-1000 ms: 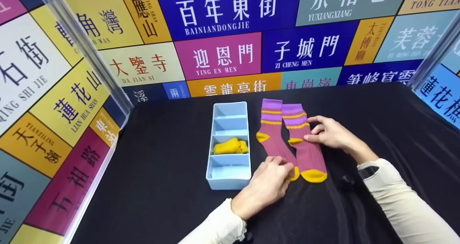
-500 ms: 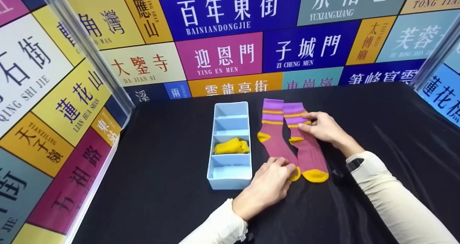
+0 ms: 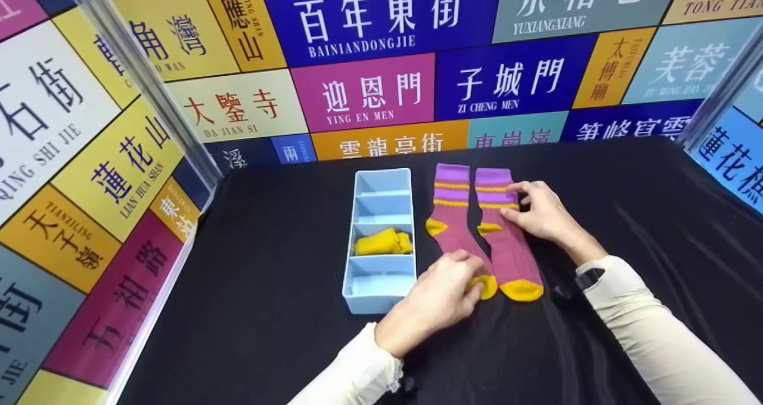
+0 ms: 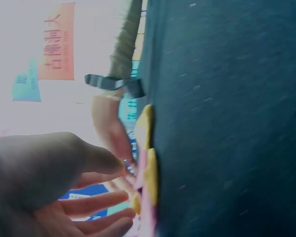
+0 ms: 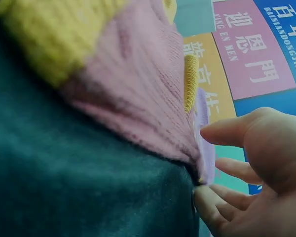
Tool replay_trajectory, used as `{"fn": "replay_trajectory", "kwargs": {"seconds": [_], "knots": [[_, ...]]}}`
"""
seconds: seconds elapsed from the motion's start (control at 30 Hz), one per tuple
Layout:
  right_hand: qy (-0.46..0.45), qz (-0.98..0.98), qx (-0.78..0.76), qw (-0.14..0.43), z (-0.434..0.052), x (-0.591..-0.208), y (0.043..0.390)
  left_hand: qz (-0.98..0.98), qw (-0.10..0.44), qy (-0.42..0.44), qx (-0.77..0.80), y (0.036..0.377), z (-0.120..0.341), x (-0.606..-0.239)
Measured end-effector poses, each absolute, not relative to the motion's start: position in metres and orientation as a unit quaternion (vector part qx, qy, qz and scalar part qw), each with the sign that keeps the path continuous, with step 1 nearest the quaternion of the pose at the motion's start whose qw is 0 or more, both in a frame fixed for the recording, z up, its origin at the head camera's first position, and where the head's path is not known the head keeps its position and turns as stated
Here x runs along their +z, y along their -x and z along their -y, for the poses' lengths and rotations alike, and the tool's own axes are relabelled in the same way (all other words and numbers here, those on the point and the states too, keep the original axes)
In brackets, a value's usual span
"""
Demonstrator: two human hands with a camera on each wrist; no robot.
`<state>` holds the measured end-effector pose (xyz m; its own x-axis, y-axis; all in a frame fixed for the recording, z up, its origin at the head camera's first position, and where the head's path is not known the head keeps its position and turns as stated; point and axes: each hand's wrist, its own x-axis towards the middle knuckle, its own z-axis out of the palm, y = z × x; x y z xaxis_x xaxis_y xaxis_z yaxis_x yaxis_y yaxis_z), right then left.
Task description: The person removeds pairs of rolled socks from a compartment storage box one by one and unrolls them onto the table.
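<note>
Two mauve socks with yellow heels, yellow toes and striped purple cuffs lie flat side by side in the head view: the left sock [image 3: 454, 226] and the right sock [image 3: 511, 256]. My left hand [image 3: 435, 297] is over the toe end of the left sock, covering part of it. In the left wrist view its fingers [image 4: 96, 203] are extended, thumb apart from them. At the outer edge of the right sock's cuff is my right hand [image 3: 542, 214]. Its thumb [image 5: 227, 131] stands apart from the fingers in the right wrist view, fingertips right at the sock's edge.
Left of the socks stands a light blue box [image 3: 379, 305] split into several compartments. A rolled yellow bundle [image 3: 383, 242] lies in one of them. Black cloth [image 3: 256, 286] covers the table, and printed panels [image 3: 363, 92] rise behind it.
My right hand has moved up from beside the heel to the cuff. The right sock's cuff has shifted right, leaving a gap between the socks. My left hand has drawn slightly back from the toe.
</note>
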<state>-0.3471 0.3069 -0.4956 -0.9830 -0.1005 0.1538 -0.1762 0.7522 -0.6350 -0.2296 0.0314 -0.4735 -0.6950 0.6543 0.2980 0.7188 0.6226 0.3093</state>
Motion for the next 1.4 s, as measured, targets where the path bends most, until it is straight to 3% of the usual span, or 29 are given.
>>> {"fn": "replay_trajectory", "kwargs": {"seconds": [0.1, 0.4, 0.8, 1.4], "knots": [[-0.099, 0.938, 0.319, 0.090, -0.302, -0.495, 0.345, 0.893, 0.078, 0.371, -0.241, 0.234, -0.028, -0.463], [-0.180, 0.927, 0.306, 0.124, -0.277, -0.484, 0.338, 0.890, 0.123, 0.324, -0.296, 0.262, 0.002, -0.439], [-0.245, 0.912, 0.316, 0.094, -0.238, -0.451, 0.319, 0.877, 0.198, 0.257, -0.355, 0.308, 0.064, -0.431], [-0.348, 0.878, 0.323, 0.061, -0.194, -0.427, 0.306, 0.889, 0.209, 0.182, -0.364, 0.338, 0.098, -0.468]]}}
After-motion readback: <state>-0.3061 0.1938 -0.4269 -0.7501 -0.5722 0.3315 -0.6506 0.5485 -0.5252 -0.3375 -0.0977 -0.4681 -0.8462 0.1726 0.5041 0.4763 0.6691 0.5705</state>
